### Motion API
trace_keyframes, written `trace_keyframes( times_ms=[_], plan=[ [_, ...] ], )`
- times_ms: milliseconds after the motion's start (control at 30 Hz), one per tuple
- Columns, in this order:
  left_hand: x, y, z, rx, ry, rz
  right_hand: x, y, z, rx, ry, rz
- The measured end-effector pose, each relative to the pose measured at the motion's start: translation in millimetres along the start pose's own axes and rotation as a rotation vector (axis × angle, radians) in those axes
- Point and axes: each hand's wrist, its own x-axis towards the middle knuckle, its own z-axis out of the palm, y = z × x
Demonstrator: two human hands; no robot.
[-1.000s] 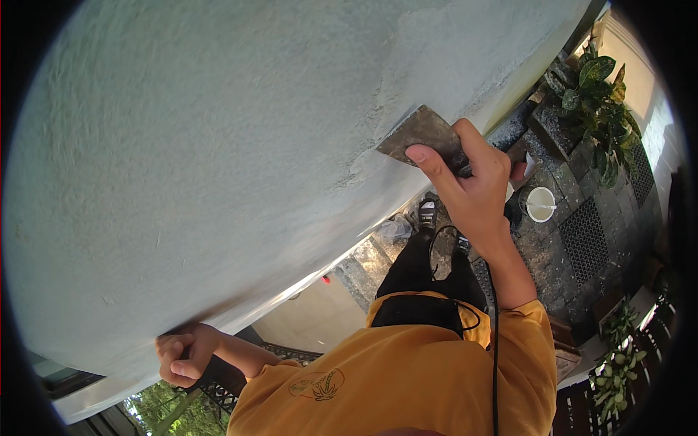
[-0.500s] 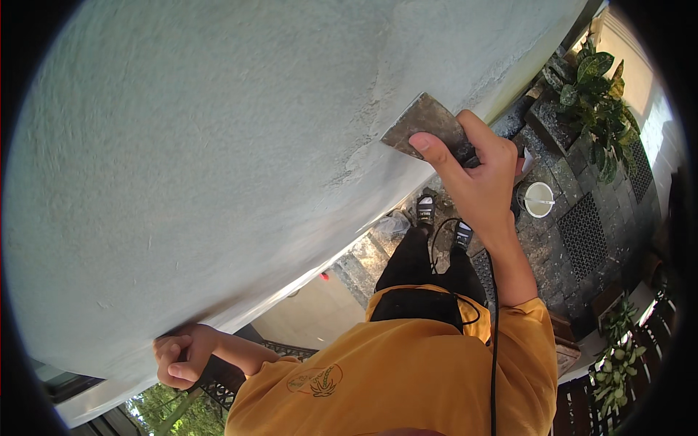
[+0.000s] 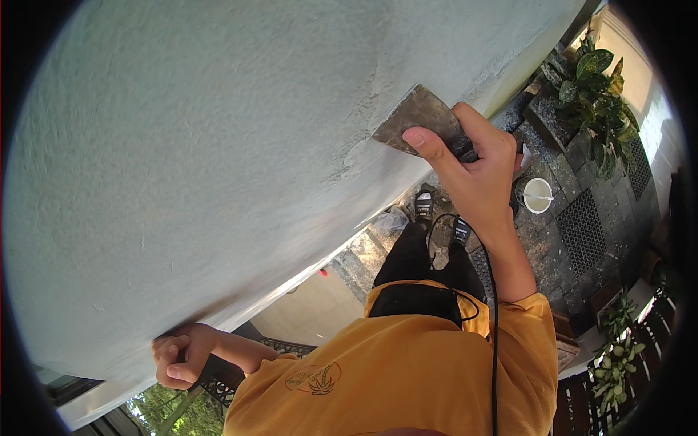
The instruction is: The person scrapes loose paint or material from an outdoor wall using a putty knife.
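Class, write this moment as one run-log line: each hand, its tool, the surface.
right hand: grips scraper, blade on plastered wall | left hand: curled at wall's lower edge | white bucket on paving below

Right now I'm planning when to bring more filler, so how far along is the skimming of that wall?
Most of the pale wall already looks evenly coated. In hand: the right hand presses a putty knife against a rougher, ridged patch near the wall's lower edge, while the left hand grips that edge. Left to do: smoothing that ridged streak. A white bucket stands on the paving below.
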Motion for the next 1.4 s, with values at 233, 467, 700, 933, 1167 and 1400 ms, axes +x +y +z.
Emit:
trace_keyframes(
  times_ms=[233,467,700,933,1167,1400],
  plan=[
    [-3,-2,1,-0.018,-0.011,-0.004,-2,1,5,0.059,-0.005,0.013],
    [-4,0,3,-0.021,-0.007,0.003,-4,4,4,0.065,0.039,0.024],
    [-4,-2,3,-0.010,0.001,-0.006,-6,1,6,0.074,0.033,0.021],
    [-4,0,3,-0.002,0.016,-0.035,-8,4,9,0.104,0.030,0.061],
    [-2,1,2,-0.036,-0.017,-0.012,-7,-6,9,0.102,0.034,0.064],
    [-1,4,-1,-0.021,-0.018,-0.037,-4,-2,4,0.066,-0.015,0.060]
  ],
)
